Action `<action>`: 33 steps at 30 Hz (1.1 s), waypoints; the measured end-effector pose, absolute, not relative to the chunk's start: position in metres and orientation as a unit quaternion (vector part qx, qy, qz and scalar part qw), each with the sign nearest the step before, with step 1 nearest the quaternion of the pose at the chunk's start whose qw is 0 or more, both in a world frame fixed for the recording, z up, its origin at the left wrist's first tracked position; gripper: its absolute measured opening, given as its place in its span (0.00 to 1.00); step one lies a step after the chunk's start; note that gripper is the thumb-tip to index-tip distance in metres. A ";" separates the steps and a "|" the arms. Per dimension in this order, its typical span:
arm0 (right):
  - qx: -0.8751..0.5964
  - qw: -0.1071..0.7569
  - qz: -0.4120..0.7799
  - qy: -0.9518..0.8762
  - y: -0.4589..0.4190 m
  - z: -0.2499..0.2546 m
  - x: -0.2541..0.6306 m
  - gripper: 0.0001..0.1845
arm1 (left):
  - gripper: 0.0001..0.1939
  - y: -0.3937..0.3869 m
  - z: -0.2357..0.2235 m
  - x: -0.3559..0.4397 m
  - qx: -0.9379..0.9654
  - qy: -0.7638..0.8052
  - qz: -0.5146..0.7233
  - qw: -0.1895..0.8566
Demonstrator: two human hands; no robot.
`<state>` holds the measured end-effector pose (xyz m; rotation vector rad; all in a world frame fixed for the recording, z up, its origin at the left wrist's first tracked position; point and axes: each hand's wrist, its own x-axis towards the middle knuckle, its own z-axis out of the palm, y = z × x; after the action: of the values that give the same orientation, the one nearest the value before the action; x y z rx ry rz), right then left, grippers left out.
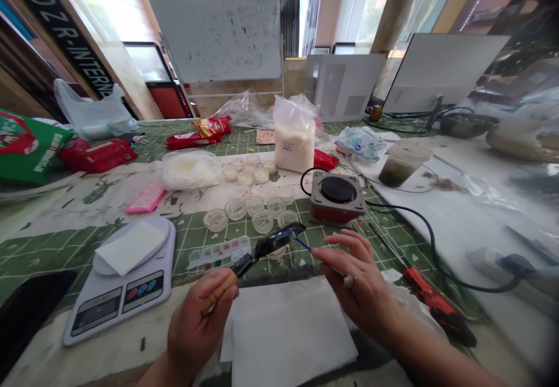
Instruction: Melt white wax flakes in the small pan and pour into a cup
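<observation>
Sitting far left: dark flat slab (32, 317), cut by the frame edge. Next, white kitchen scale (163, 256) with a white square sheet (131, 246) on its platform; pink pack (146, 196) behind it, then a clear bag of white stuff (190, 170). Left hand (196, 317) wrapped round the wooden handle of a black spoon (279, 240), which is up off the table, tilted, bowl pointing right. Compartment case (218, 254) behind the handle; clear round cups (236, 208) grouped beyond, white-filled cups (246, 176) further back. White paper sheets (290, 329) lie below, between both hands. Blue stick (303, 244) angles to the spoon's bowl; can't tell if they touch. Heater unit (338, 215), round black plate on top, stands behind the right hand (356, 282), which pinches the stick, other fingers spread, ring on. Far right: red-black screwdriver (430, 302), blade pointing toward the heater.
</observation>
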<state>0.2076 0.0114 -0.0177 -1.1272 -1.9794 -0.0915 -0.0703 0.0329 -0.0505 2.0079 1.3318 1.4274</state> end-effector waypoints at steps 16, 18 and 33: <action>-0.463 0.420 -0.056 -0.779 0.011 -0.019 0.209 0.17 | 0.15 0.034 -0.058 -0.073 0.685 0.467 0.523 0.198; -0.460 0.399 -0.036 -0.792 0.012 -0.020 0.210 0.16 | 0.14 0.034 -0.058 -0.074 0.690 0.456 0.525 0.201; -0.445 0.393 -0.015 -0.805 0.013 -0.021 0.210 0.13 | 0.14 0.033 -0.062 -0.076 0.686 0.472 0.518 0.192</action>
<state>0.2100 0.0127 -0.0213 -1.1297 -2.0423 -0.0382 -0.0757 0.0328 -0.0619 1.9265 1.3261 1.4554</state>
